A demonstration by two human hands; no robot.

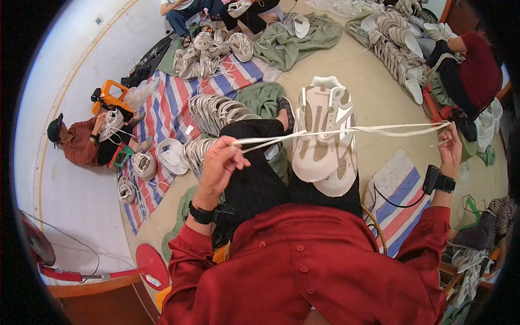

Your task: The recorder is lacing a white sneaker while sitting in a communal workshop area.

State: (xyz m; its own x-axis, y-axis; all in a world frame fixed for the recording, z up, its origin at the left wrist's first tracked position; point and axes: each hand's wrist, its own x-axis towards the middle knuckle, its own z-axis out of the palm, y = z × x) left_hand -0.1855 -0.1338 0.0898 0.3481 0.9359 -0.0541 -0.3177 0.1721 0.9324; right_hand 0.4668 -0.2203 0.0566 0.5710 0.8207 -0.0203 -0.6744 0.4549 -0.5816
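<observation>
A white shoelace (346,130) is stretched sideways between my two hands in doubled strands. My left hand (223,162) pinches one end at the left. On the right, my raised right hand (448,143) grips the other end between its fingers. Under the shoelace, a white and beige shoe upper (319,149) lies toe toward me over my lap, overlapping a second shoe upper (342,176). Where the shoelace crosses the first upper, I cannot tell whether it passes through any eyelets. Dark bands with small devices sit on both my wrists.
Rows of stacked shoe uppers (216,112) stand left of my legs on a striped sheet (189,97). A person (81,138) at left handles a laced shoe. Another person in red (479,70) sits at far right by more uppers (395,49). A red round base (151,264) stands lower left.
</observation>
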